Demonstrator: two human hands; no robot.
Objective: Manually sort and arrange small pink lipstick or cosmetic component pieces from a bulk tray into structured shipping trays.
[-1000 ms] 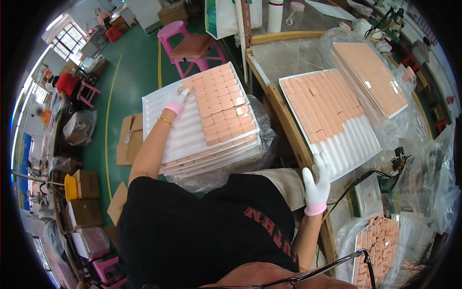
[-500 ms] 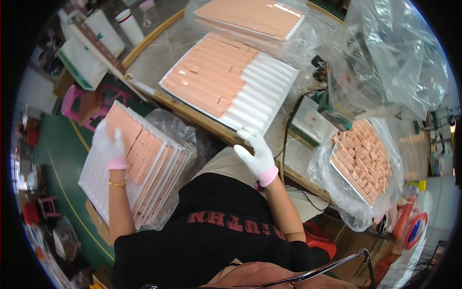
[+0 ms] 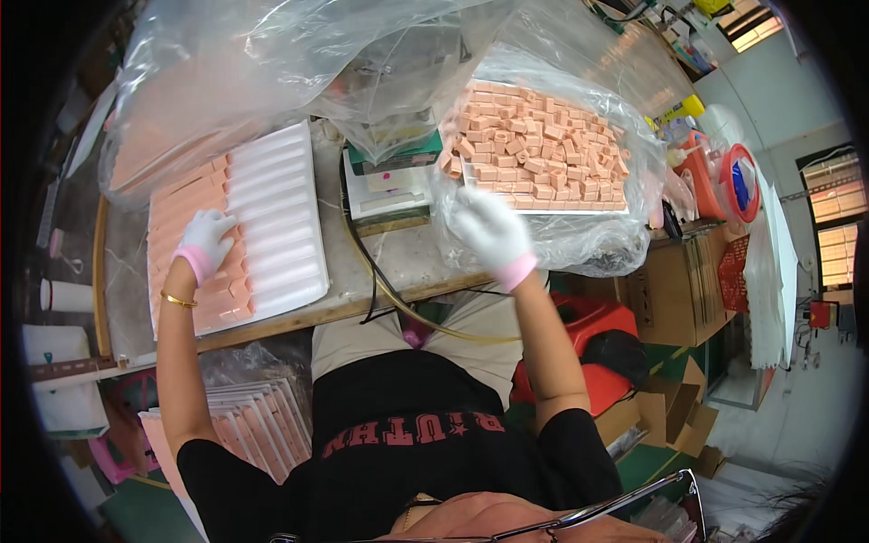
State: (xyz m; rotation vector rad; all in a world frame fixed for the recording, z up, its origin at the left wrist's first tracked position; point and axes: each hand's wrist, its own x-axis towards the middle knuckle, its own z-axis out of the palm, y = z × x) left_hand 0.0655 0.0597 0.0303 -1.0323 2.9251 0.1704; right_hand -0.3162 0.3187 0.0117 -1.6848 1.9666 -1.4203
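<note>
My left hand (image 3: 206, 240), in a white glove with a pink cuff, lies over rows of peach-coloured blocks (image 3: 210, 190) in a white ridged tray (image 3: 276, 213). Its fingers are apart, and their tips are beside the edge of the filled rows. On the tray's right side, the grooves are bare. My right hand (image 3: 491, 233), gloved the same way, is smeared by motion at the near left edge of a heap of loose peach blocks (image 3: 543, 149). Whether its fingers hold anything cannot be made out. The heap lies in a white tray on clear plastic.
Clear plastic sheeting (image 3: 389, 54) hangs over the back of the table. Between the trays stand a green-and-white boxy device (image 3: 389, 185) and a cable (image 3: 362, 258). Stacked block-filled trays (image 3: 258, 416) stand below the table at left. A red stool (image 3: 579, 348) is at lower right.
The view has turned right. My left hand has left the stacked trays for the tray on the table. My right hand has moved from that tray's near edge to the loose blocks.
</note>
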